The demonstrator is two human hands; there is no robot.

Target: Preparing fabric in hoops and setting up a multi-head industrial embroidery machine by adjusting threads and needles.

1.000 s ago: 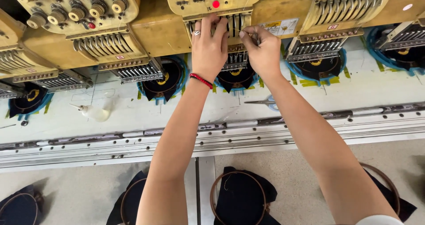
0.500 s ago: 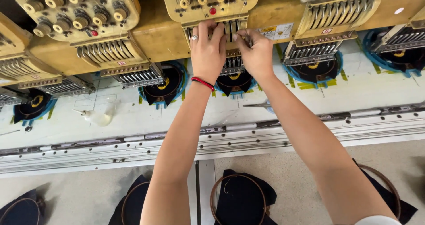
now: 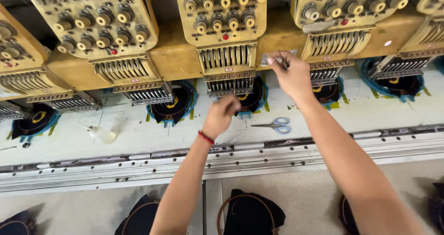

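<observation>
We reach both arms over a long white work table point(image 3: 323, 119) toward a row of yellowed embroidery machine heads point(image 3: 222, 17), each studded with round knobs and ending in a comb of needles. Our left hand point(image 3: 221, 116), a red band point(image 3: 206, 137) at the wrist, hangs in front of the middle head with its fingers curled together, just above a dark cap point(image 3: 252, 98) clamped under the needles; whether it pinches anything we cannot tell. Our right hand point(image 3: 290, 75) is raised farther away and to the right, fingertips pressed together on a thin thread point(image 3: 283, 61) beside the needle comb point(image 3: 226, 58). Small blue-handled scissors point(image 3: 276, 124) lie on the table between our forearms. To the left sits a clear plastic bottle point(image 3: 104, 134) on its side. More dark caps point(image 3: 173, 106) sit under the neighbouring heads, and others rest in round hoops point(image 3: 249, 214) on the near floor
</observation>
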